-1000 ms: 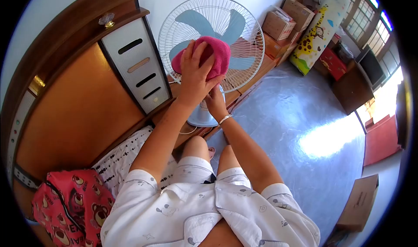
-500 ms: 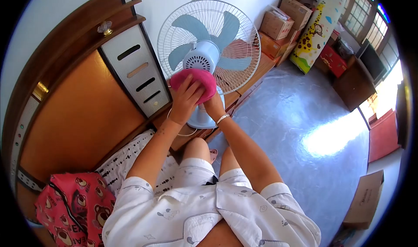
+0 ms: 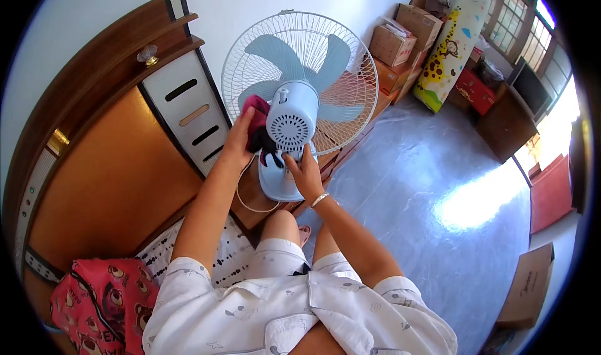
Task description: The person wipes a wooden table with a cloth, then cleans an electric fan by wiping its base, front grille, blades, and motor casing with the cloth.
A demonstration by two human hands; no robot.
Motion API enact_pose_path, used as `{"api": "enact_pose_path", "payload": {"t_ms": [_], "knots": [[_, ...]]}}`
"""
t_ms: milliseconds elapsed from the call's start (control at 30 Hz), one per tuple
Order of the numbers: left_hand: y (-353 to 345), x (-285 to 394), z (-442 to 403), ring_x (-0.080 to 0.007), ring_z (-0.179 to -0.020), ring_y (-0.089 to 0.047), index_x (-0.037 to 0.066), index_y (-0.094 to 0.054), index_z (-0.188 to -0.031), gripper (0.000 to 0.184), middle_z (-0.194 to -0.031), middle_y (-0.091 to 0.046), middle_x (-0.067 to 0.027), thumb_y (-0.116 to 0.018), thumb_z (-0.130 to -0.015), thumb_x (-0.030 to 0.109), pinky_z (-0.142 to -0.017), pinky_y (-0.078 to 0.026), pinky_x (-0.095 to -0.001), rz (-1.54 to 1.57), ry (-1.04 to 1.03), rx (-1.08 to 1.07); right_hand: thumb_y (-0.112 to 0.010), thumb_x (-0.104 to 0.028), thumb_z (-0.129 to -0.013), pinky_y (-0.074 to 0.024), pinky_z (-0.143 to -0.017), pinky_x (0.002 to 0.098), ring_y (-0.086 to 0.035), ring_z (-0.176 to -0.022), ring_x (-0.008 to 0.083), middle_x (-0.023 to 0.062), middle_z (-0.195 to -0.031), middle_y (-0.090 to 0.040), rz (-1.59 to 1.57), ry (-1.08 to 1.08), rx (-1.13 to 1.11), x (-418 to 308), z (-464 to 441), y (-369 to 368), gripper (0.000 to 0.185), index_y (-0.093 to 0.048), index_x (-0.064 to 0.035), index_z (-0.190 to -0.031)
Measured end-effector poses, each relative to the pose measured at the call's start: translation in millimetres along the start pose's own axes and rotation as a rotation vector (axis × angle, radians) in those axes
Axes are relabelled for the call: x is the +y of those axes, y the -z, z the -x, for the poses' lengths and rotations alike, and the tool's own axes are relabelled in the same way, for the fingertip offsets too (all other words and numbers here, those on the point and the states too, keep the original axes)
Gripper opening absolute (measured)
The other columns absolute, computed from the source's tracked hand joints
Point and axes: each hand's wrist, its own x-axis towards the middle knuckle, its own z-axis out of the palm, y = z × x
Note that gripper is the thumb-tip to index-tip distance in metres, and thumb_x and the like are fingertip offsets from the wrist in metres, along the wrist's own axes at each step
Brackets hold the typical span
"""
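While left hand (image 3: 240, 141) clutches cloth (image 3: 257, 121), right hand (image 3: 305, 175), grip unclear, touches fan (image 3: 292, 112) on wooden surface (image 3: 251, 189); floor (image 3: 388, 173) glossy.

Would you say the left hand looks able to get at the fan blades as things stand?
Probably not: the left hand, holding the pink cloth, is beside the motor housing, and the wire guard stands between that hand and the fan blades.
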Motion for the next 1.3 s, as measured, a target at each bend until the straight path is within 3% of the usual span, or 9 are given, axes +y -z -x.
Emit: {"api": "enact_pose_path", "payload": {"t_ms": [167, 500, 567, 733, 867, 1100, 1167, 1233, 1300], "knots": [[5, -34, 8, -0.0190, -0.105, -0.063, 0.011, -0.056, -0.128, 0.051, -0.118, -0.064, -0.0061, -0.053, -0.096, 0.050, -0.087, -0.053, -0.0337, 0.153, 0.191, -0.234, -0.067, -0.027, -0.089, -0.0469, -0.064, 0.0427, -0.061, -0.072, 0.0377, 0.0247, -0.091, -0.063, -0.029, 0.024, -0.042, 11, 8, 5, 0.054, -0.042, -0.0055, -0.132], [20, -71, 23, -0.0152, -0.099, -0.062, 0.011, -0.053, -0.127, 0.043, -0.109, -0.064, -0.0037, -0.054, -0.097, 0.043, -0.077, -0.054, -0.0303, 0.058, 0.143, -0.152, -0.067, -0.032, -0.089, -0.0475, -0.082, 0.0461, -0.059, -0.099, 0.0445, 0.0286, -0.113, -0.060, -0.005, 0.069, -0.042, -1, 18, 6, 0.062, -0.039, -0.0051, -0.138], [16, -74, 26, -0.0175, -0.104, -0.061, 0.011, -0.050, -0.128, 0.040, -0.116, -0.061, -0.0054, -0.054, -0.097, 0.037, -0.085, -0.053, -0.0328, 0.026, 0.171, -0.113, -0.065, -0.035, -0.090, -0.0468, -0.086, 0.0464, -0.057, -0.105, 0.0440, 0.0277, -0.126, -0.054, 0.324, 0.284, 0.082, -3, 17, 10, 0.062, -0.040, -0.0049, -0.138], [25, -99, 61, -0.0176, -0.115, -0.056, 0.006, -0.040, -0.142, 0.046, -0.128, -0.055, -0.0072, -0.052, -0.099, 0.020, -0.095, -0.048, -0.0332, -0.070, -0.001, 0.014, -0.066, -0.037, -0.090, -0.0404, -0.104, 0.0409, -0.044, -0.130, 0.0403, 0.0265, -0.142, -0.043, 0.037, 0.028, -0.097, -15, 22, 14, 0.074, -0.031, -0.0026, -0.144], [21, -89, 112, -0.0177, -0.115, -0.055, 0.004, -0.039, -0.143, 0.049, -0.131, -0.054, -0.0098, -0.054, -0.099, 0.022, -0.097, -0.046, -0.0313, -0.078, -0.080, 0.064, -0.069, -0.036, -0.087, -0.0418, -0.100, 0.0415, -0.045, -0.128, 0.0413, 0.0279, -0.140, -0.044, -0.039, 0.076, -0.040, -3, 32, 7, 0.079, -0.028, -0.0027, -0.147], [3, -71, 146, -0.0163, -0.116, -0.051, 0.001, -0.043, -0.140, 0.047, -0.130, -0.053, -0.0090, -0.049, -0.102, 0.030, -0.102, -0.039, -0.0293, -0.313, -0.201, -0.218, -0.065, -0.032, -0.094, -0.0337, -0.108, 0.0317, -0.040, -0.134, 0.0242, 0.0173, -0.144, -0.042, -0.494, -0.117, -0.224, -24, 71, 13, 0.080, -0.018, -0.0079, -0.154], [-6, -58, 143, -0.0181, -0.113, -0.053, 0.001, -0.047, -0.135, 0.045, -0.126, -0.056, -0.0116, -0.047, -0.103, 0.033, -0.099, -0.040, -0.0304, -0.665, -0.244, -0.383, -0.062, -0.027, -0.096, -0.0392, -0.102, 0.0293, -0.049, -0.122, 0.0188, 0.0127, -0.135, -0.050, -0.797, -0.241, -0.209, -38, 69, 16, 0.069, -0.026, -0.0082, -0.152], [-5, -39, 130, -0.0192, -0.105, -0.057, 0.001, -0.053, -0.125, 0.038, -0.115, -0.060, -0.0138, -0.049, -0.102, 0.031, -0.093, -0.044, -0.0309, -0.762, -0.301, -0.381, -0.060, -0.024, -0.097, -0.0420, -0.097, 0.0268, -0.052, -0.113, 0.0155, 0.0096, -0.127, -0.055, -0.779, -0.261, -0.228, -34, 66, 17, 0.058, -0.035, -0.0062, -0.147], [11, -19, 114, -0.0203, -0.095, -0.059, 0.001, -0.057, -0.116, 0.034, -0.105, -0.061, -0.0147, -0.056, -0.098, 0.030, -0.086, -0.046, -0.0309, -1.314, -0.226, -0.209, -0.059, -0.021, -0.098, -0.0449, -0.091, 0.0243, -0.055, -0.104, 0.0121, 0.0065, -0.118, -0.060, -0.757, -0.284, -0.249, -21, 62, 18, 0.049, -0.045, -0.0043, -0.141]]}}
